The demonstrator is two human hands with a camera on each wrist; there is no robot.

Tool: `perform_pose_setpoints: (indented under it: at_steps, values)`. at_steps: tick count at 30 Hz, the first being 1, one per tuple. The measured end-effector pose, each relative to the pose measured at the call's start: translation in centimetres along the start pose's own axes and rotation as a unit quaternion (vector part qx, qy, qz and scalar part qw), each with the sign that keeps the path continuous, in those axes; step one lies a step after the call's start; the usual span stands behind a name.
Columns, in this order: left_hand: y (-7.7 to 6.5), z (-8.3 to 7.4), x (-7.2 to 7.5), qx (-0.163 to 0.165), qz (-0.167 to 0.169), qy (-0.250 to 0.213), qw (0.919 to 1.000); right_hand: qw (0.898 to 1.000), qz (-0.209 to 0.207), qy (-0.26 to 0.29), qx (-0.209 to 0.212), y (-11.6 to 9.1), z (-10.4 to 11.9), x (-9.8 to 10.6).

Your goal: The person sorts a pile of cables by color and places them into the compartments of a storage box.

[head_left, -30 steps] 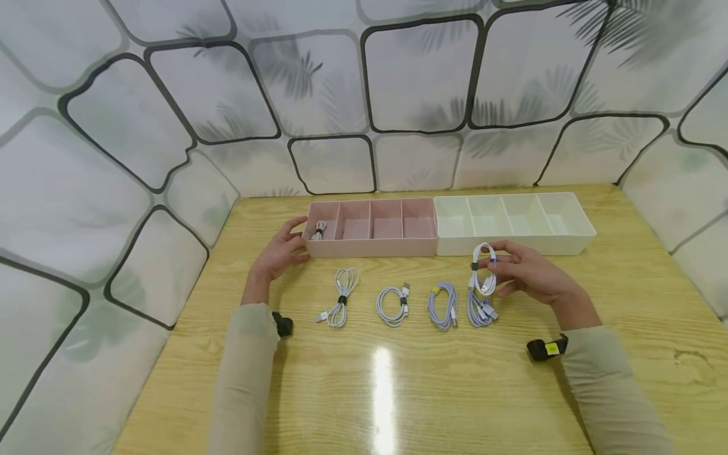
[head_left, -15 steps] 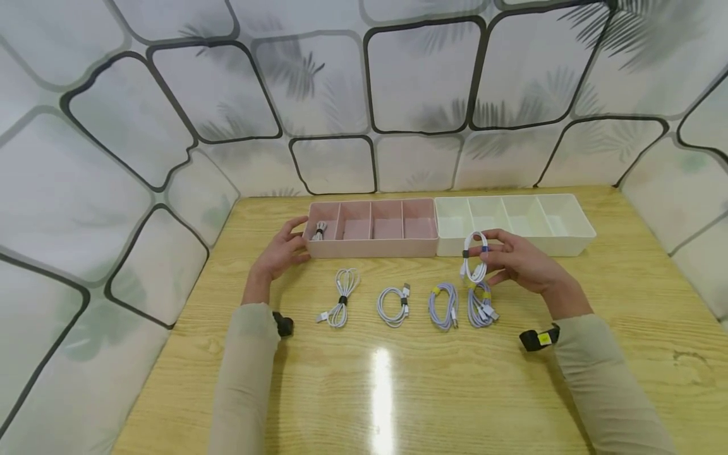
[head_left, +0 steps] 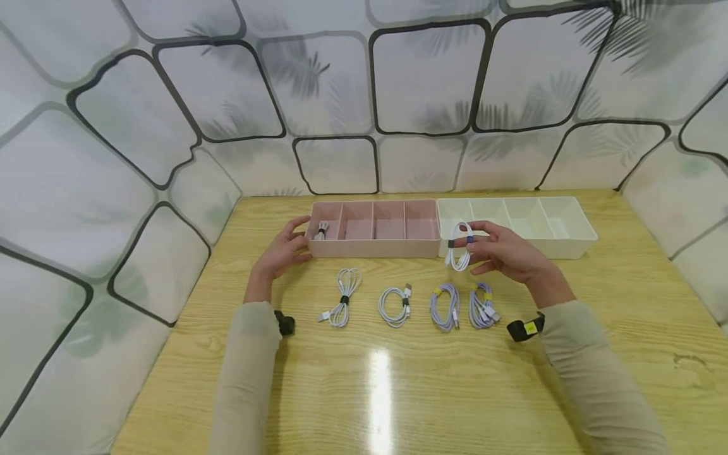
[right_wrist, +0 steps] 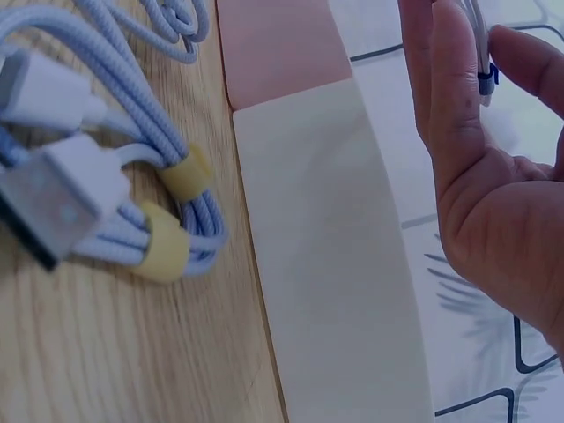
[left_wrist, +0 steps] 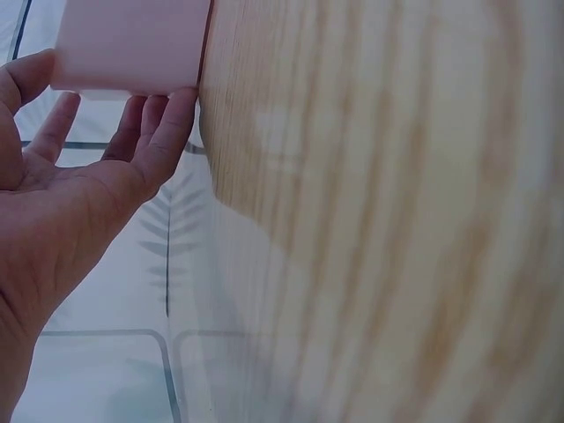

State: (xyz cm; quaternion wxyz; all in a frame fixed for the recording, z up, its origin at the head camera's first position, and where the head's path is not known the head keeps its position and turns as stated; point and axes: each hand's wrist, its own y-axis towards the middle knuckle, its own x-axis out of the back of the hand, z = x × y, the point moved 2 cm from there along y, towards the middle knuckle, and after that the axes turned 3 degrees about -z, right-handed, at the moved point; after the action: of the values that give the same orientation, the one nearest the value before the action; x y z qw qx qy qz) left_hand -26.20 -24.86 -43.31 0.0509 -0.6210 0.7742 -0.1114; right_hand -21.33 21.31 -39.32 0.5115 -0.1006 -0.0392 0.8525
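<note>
My right hand (head_left: 509, 253) pinches a coiled white charging cable (head_left: 459, 264) with a blue band and a black band. It hangs in front of the left end of the white divided organizer box (head_left: 563, 248). In the right wrist view only a strip of that cable (right_wrist: 478, 35) shows between thumb and fingers. The fingers of my left hand (head_left: 277, 254) touch the left end of the pink divided organizer box (head_left: 375, 249), thumb at its upper corner in the left wrist view. A small bundled cable (head_left: 321, 230) lies in the pink box's leftmost compartment.
The two boxes stand end to end near the wall. On the table before them lie a white cable (head_left: 338, 314) with a black tie, a ring-coiled pale cable (head_left: 382, 308), and two lilac cables with yellow ties, one left (head_left: 435, 311) and one right (head_left: 475, 311).
My right hand has moved left and slightly away from me with the white cable, from above the rightmost lilac cable to the white box's front left. The left hand stays put.
</note>
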Motion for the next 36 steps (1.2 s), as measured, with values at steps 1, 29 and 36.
perform_pose_setpoints:
  at_steps: [1,29,36]
  values:
    - [0.0,0.0,0.0,0.000,0.000,-0.002,1.0000,1.000,0.000,0.000,0.000,0.2,0.1,-0.2]
    - [0.1,0.1,-0.1,-0.005,-0.012,0.012,0.9998,1.000,0.005,-0.006,-0.003,7.7,1.1,-4.9]
    - [0.1,0.2,0.2,-0.005,-0.009,0.011,0.9999,1.000,0.002,0.002,-0.018,9.3,0.9,-6.0]
